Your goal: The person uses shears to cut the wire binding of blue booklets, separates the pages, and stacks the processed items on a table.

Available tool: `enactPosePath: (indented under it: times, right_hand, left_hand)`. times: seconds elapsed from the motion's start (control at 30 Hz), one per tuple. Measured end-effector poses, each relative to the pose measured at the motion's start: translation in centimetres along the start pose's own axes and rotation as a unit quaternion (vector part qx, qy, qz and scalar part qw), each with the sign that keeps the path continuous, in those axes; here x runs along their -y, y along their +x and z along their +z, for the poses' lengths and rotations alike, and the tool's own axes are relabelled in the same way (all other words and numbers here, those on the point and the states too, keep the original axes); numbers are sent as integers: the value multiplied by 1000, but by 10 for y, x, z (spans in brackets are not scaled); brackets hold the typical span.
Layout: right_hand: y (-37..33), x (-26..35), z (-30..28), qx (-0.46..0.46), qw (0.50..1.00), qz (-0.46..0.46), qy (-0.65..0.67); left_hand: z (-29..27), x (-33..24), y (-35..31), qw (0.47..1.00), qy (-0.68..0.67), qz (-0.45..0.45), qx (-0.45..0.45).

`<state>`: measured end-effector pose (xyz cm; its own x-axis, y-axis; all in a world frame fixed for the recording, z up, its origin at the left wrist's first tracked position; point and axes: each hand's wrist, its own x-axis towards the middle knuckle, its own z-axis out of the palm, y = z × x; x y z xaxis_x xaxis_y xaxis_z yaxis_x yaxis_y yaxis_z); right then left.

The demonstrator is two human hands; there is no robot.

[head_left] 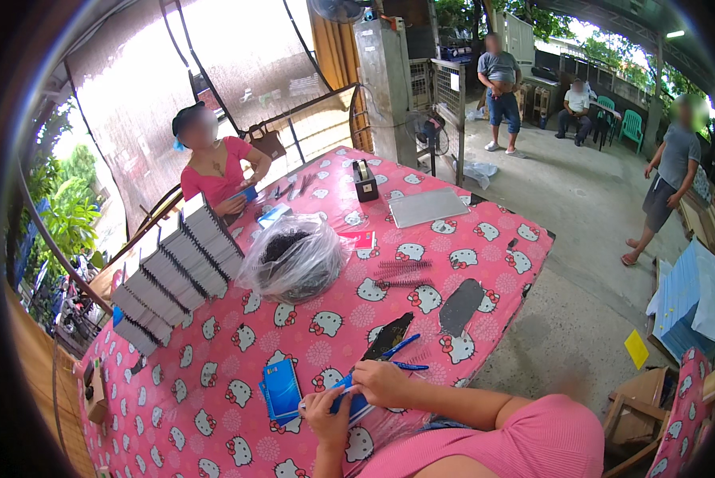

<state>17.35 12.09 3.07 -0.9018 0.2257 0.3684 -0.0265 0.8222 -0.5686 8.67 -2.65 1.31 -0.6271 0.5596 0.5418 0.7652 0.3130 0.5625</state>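
Note:
Near the table's front edge, my left hand is closed on the left end of a blue-covered notebook. My right hand pinches along the same notebook's upper edge, its fingertips close to the left hand's. Whether a coil sits in that edge is too small to tell. Just left of the hands lies a small pile of blue spiral notebooks. Pliers with blue handles rest right beyond my right hand, beside a dark flat piece.
Tall stacks of spiral notebooks stand at the left. A clear bag of black coils sits mid-table, with loose coils, a grey sheet and a tape dispenser beyond. Across the table, a person holds something blue.

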Motion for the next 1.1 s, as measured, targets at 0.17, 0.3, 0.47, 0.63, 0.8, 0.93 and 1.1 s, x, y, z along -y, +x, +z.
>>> enactPosePath:
  times: [0.17, 0.3, 0.47, 0.63, 0.8, 0.93, 1.1]
  right_hand:
    - [7, -2, -28, 73, 995, 34, -52]
    - [19, 29, -57, 196, 971, 33, -134]
    - [24, 30, -49, 304, 946, 104, -54]
    - [38, 14, -32, 399, 903, 70, -144]
    - [24, 20, -31, 238, 968, 33, -75]
    - [38, 17, -30, 344, 932, 54, -101]
    - [37, 14, -25, 345, 931, 61, -104]
  left_hand:
    - [-3, 4, -2, 1000, -18, -5, 5]
    - [-3, -1, 3, 999, -34, -20, 34]
    - [-9, 2, 2, 998, -16, 6, 58]
    - [-2, -8, 20, 997, -33, -22, 71]
    - [-3, 0, 9, 990, -93, -56, 86]
    - [-9, -4, 27, 995, -60, 18, 75]
    - [-5, -8, 23, 990, -106, -24, 92]
